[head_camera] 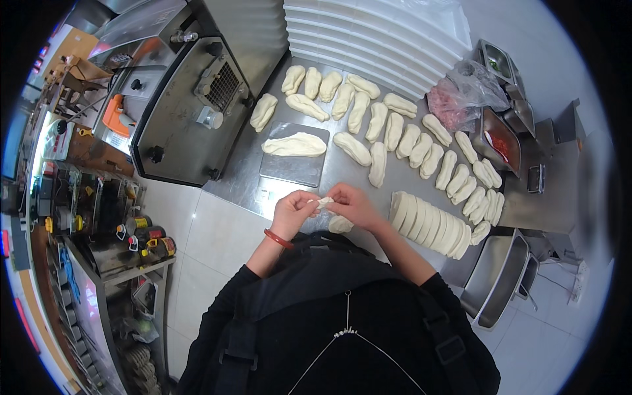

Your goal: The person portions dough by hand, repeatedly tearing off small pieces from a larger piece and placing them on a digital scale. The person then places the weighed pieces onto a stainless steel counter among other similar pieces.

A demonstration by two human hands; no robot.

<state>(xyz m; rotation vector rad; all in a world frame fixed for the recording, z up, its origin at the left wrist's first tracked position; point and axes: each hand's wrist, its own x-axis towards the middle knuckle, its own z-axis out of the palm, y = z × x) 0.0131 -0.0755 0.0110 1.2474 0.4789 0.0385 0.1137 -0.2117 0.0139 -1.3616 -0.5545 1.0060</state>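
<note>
Between the fingertips of my left hand (pixel 293 209) and my right hand (pixel 354 203) is a small piece of dough (pixel 323 202), pinched from both sides. Just beyond them lies a kitchen scale (pixel 291 170) with a long flattened dough piece (pixel 294 145) on its dark platform. A rounded dough lump (pixel 340 224) sits close to my body, below my right hand. Right of my hands rests a large dough log (pixel 429 223) cut into slices. Many folded dough pieces (pixel 377 122) are spread over the steel worktable (pixel 340 168).
A steel machine (pixel 192 113) with black knobs borders the table's left side. White stacked trays (pixel 375 34) rise at the back. To the right are a plastic bag of pink meat (pixel 454 101), a steel pan with red contents (pixel 498 143) and an empty-looking deep steel pan (pixel 498 276).
</note>
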